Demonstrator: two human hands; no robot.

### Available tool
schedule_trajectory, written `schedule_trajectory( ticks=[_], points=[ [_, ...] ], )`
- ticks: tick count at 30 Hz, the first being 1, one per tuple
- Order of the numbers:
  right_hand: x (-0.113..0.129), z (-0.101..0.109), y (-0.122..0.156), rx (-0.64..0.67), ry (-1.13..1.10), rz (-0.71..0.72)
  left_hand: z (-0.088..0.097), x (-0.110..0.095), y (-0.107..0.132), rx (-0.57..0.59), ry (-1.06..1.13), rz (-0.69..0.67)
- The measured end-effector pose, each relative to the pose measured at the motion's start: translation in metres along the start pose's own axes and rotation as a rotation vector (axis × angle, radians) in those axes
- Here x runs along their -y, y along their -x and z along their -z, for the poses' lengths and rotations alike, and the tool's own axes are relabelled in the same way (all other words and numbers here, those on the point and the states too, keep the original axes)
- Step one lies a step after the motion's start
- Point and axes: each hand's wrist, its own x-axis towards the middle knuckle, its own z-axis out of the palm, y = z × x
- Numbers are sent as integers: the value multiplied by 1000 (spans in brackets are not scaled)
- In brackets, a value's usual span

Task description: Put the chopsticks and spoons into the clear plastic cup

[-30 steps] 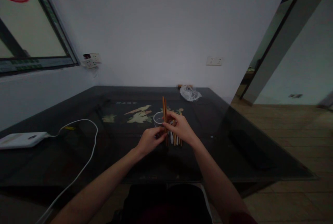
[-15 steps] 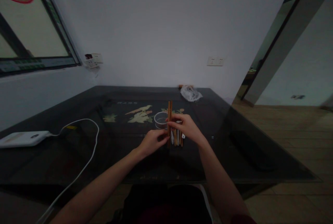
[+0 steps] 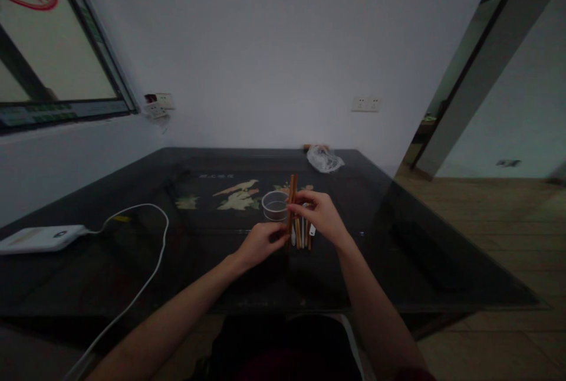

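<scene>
A pair of brown wooden chopsticks [image 3: 293, 184] stands nearly upright above the dark table. My right hand [image 3: 316, 211] pinches them around the middle, and my left hand [image 3: 265, 243] is closed on their lower end. Just behind the chopsticks is a round, clear plastic container [image 3: 275, 206], partly covered by them. Beside my hands several more sticks and white-handled utensils [image 3: 303, 235] lie side by side; my right hand hides their far ends.
At the left, a white power bank [image 3: 42, 238] has a white cable [image 3: 163, 245] running off the table's front. A crumpled clear plastic bag [image 3: 324, 159] lies near the wall. On the right of the table rests a dark, flat object [image 3: 427, 257].
The chopsticks have shifted slightly to the right and tilt a little more. Both hands keep their grip, nearly in the same place.
</scene>
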Motion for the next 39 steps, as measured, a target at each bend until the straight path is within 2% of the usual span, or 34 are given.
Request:
schedule_trajectory(
  ticks=[14,26,28,29,34,36,39],
  points=[
    [1,-1,3,-75,-23,-19,-1,0,0,0,-5,-6],
    [-2,-3,3,-59,-9,-27,0,3,1,5,-53,-48],
    [-3,-2,3,-58,7,-17,5,3,2,-48,-64,-74],
    [-4,-1,3,-59,18,-11,9,2,3,-111,-69,-84],
    [-3,2,3,-60,42,-2,24,11,-2,-578,-65,-40],
    [-3,2,3,-59,37,-8,22,20,-6,-624,-8,-2],
    [-3,1,2,-62,42,-12,10,36,-11,-531,104,58]
  ],
)
